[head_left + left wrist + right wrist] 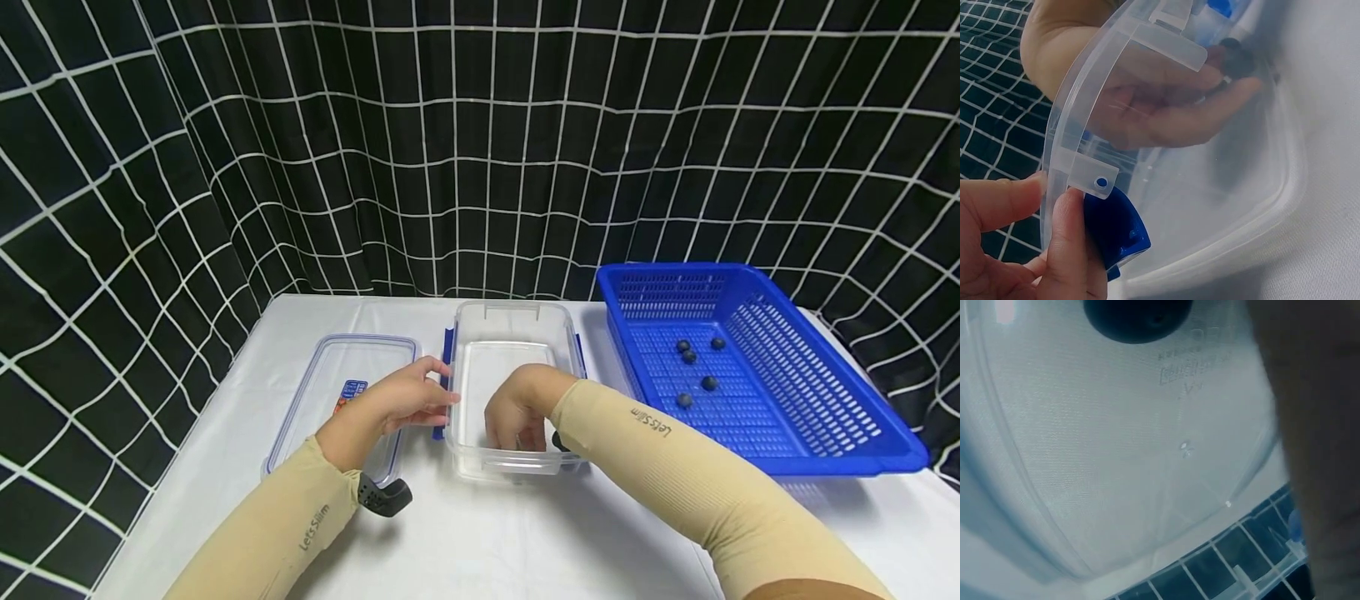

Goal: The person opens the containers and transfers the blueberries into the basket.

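Note:
My left hand (416,392) pinches the left rim of a clear plastic container (512,305) between thumb and fingers, just by a hanging blue clip (1116,228). Down inside that container is my right hand (517,408), its fingers curled and pointing towards the bottom. A small dark ball (1238,57) shows through the clear wall at the right hand's fingertips. The right wrist view catches the dark ball (1138,315) cut off by the top edge, above the container's floor. A blurred part of the right hand (1310,450) fills the right side there.
On the right stands a blue slotted basket (810,358) with several small dark balls (709,383) on its floor. A clear lid (315,392) with a blue-edged label (354,388) lies left of the container, partly under my left arm. A black grid-patterned curtain (495,150) closes off the white table's back.

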The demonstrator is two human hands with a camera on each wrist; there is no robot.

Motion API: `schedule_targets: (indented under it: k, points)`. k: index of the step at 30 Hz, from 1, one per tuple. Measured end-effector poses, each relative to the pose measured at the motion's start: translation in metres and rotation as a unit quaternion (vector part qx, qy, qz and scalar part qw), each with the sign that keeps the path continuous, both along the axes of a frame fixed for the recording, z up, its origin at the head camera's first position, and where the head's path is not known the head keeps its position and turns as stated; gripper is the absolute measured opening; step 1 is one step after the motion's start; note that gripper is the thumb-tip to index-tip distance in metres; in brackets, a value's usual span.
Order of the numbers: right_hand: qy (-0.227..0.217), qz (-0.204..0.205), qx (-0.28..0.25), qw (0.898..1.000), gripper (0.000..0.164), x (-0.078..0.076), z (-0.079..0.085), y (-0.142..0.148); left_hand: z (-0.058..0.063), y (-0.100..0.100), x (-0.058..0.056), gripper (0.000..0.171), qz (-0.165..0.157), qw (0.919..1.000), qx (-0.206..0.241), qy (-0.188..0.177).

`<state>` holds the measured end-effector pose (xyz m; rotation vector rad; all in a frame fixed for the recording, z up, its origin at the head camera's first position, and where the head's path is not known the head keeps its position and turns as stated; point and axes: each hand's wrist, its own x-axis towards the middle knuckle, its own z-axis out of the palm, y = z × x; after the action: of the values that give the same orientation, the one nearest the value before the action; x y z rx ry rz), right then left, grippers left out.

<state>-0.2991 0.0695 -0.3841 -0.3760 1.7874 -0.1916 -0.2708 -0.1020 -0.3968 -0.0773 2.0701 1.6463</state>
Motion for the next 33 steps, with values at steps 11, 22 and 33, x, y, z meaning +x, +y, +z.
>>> schedule_targets:
  k: [11,22,33]
  points:
    - [0.031,0.018,-0.085,0.996,0.016,-0.004,0.011,0.006,0.0,0.0,0.0,0.047,0.0,1.0,0.001,-0.002]
    - [0.136,-0.034,-0.21,0.968,0.013,-0.017,0.048,0.03,0.001,0.002,0.0,0.048,0.002,1.0,0.004,-0.007]
    - [0.248,-0.096,-0.281,0.922,0.011,-0.023,0.091,0.11,0.0,0.003,0.0,0.048,0.007,0.9996,-0.024,-0.011]
